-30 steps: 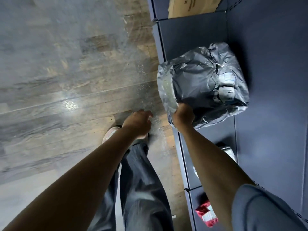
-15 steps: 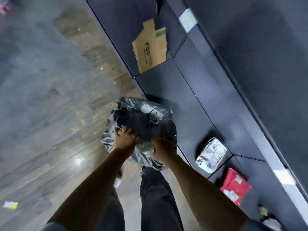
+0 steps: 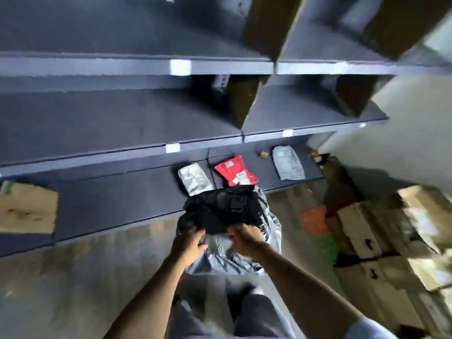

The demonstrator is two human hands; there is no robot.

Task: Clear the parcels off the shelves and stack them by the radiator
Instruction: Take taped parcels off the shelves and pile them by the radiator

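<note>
A: Logging hands first. What are they doing?

B: Both are gripping the grey bag (image 3: 230,231), held out in front of the person over the floor (image 3: 73,277), just off the front edge of the bottom shelf (image 3: 117,204). The left hand (image 3: 188,243) is curling its fingers over the bag's near left edge. The right hand (image 3: 245,237) is pinching the near right edge, thumb on top.

A: Bag condition?

B: Crumpled plastic, silver-grey on the near side and dark on the far side. It is hanging from the two hands, touching neither shelf nor floor as far as I can tell; the picture is smeared there.

A: What is sitting on the bottom shelf?

B: A white packet (image 3: 194,178) is lying just beyond the bag, with a red packet (image 3: 236,170) beside it to the right across the divider. Further right a pale grey packet (image 3: 288,162) is lying flat, a small tan item (image 3: 264,154) near its top left corner. At the far left a brown cardboard piece (image 3: 27,209) is resting on the same shelf.

A: Upper shelves?

B: The middle shelf (image 3: 110,123) and top shelf (image 3: 122,33) are showing dark boards, white label tags on their front rails, brown upright dividers between bays.

A: Floor on the right?

B: Cardboard boxes (image 3: 381,241) are standing stacked past the shelf end, something orange (image 3: 314,220) and green beside them, too blurred to name.

A: Person?

B: Standing close, dark trousers (image 3: 252,314) showing below the arms.
</note>
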